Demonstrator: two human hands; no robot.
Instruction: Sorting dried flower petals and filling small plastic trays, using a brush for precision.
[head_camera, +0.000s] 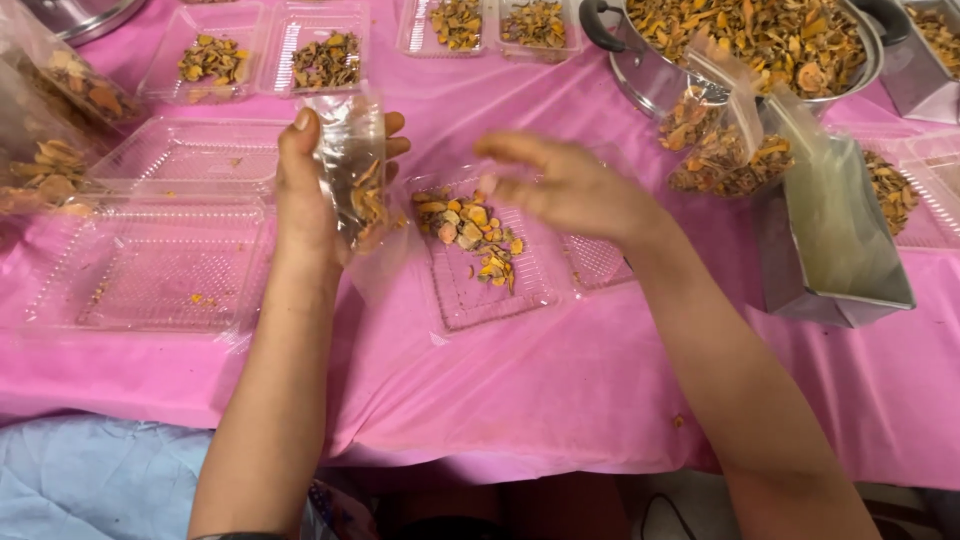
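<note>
My left hand (305, 190) holds a small clear plastic bag (352, 165) upright above the pink table, with a few dried orange-brown pieces inside it. My right hand (565, 185) hovers blurred just right of the bag, its fingers bent and close together, over a clear plastic tray (470, 295). That tray carries a small pile of dried orange and yellow pieces (470, 228). I cannot tell whether the right hand's fingers pinch any piece.
Empty clear trays (150, 270) lie at the left. Filled trays (215, 60) line the back edge. A large metal pot of dried pieces (760, 40) stands at the back right, with filled bags (725, 150) and a metal box (835, 250) near it. A pink cloth (560, 390) covers the table.
</note>
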